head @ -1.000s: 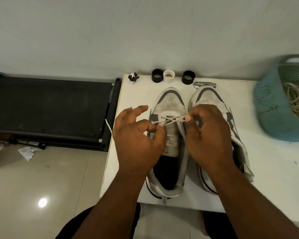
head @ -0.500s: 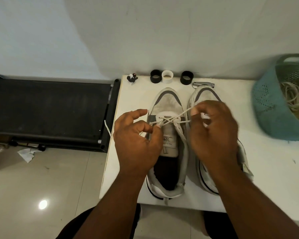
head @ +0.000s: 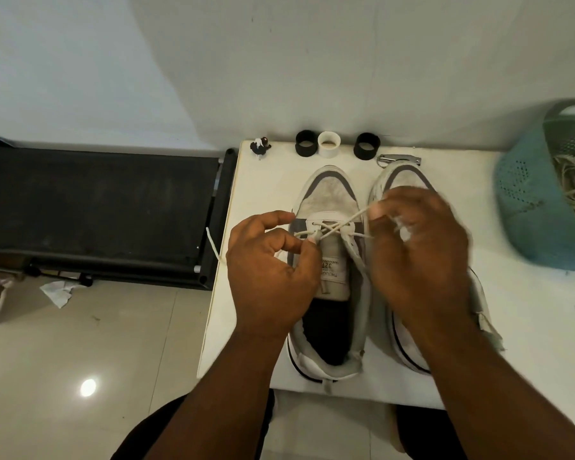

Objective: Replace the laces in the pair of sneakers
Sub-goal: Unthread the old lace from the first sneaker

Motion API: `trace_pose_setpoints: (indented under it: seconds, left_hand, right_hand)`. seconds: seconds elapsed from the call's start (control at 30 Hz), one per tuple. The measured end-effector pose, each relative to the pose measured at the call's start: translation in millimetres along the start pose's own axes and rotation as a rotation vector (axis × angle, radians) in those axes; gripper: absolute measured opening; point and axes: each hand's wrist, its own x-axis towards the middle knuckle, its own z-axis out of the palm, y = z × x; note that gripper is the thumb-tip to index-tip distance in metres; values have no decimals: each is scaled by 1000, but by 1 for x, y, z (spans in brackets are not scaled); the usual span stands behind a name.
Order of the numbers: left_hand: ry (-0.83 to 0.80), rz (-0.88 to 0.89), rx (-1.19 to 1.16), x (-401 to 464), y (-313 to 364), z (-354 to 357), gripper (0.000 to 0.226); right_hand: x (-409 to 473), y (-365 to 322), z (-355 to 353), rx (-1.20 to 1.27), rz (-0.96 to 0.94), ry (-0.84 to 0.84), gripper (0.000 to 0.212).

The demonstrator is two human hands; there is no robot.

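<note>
Two white and grey sneakers stand side by side on a white table (head: 525, 327), toes away from me. The left sneaker (head: 329, 200) has a cream lace (head: 332, 228) crossed through its lowest eyelets. My left hand (head: 266, 270) pinches one end of that lace by the left eyelets, and the loose tail hangs off the table's left edge. My right hand (head: 415, 257) pinches the other end and holds it taut up and to the right. That hand and forearm cover most of the right sneaker (head: 402, 175), so its lacing is hidden.
At the table's back edge stand two black rings (head: 305, 147), a white ring (head: 329, 149), a small figurine (head: 260, 147) and a metal nail clipper (head: 399, 159). A teal basket (head: 525, 207) holding coiled laces is at the right. A black treadmill (head: 97, 210) lies on the floor to the left.
My right hand has drawn its lace end up and to the right, away from the eyelets, pulling the crossing taut. My left hand stayed by the left eyelets.
</note>
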Motion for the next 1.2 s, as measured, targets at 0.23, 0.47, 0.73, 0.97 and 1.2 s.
trace_pose_setpoints:
  seconds: [0.23, 0.47, 0.73, 0.97, 1.2]
  left_hand:
    - [-5, 32, 0, -1, 1, 0, 13]
    - [-1, 31, -5, 1, 2, -1, 17]
    - [-170, -68, -191, 6, -6, 0, 16]
    - [-320, -76, -21, 7, -6, 8, 36]
    - [-198, 69, 143, 1, 1, 13, 14]
  right_hand:
    - [-9, -15, 3, -302, -89, -258, 50]
    - [-9, -9, 4, -190, -62, -143, 15]
    - [1, -2, -6, -204, 28, -247, 37]
    - [-9, -7, -2, -311, -20, -381, 30]
    - [-8, -4, -4, -208, 7, -412, 25]
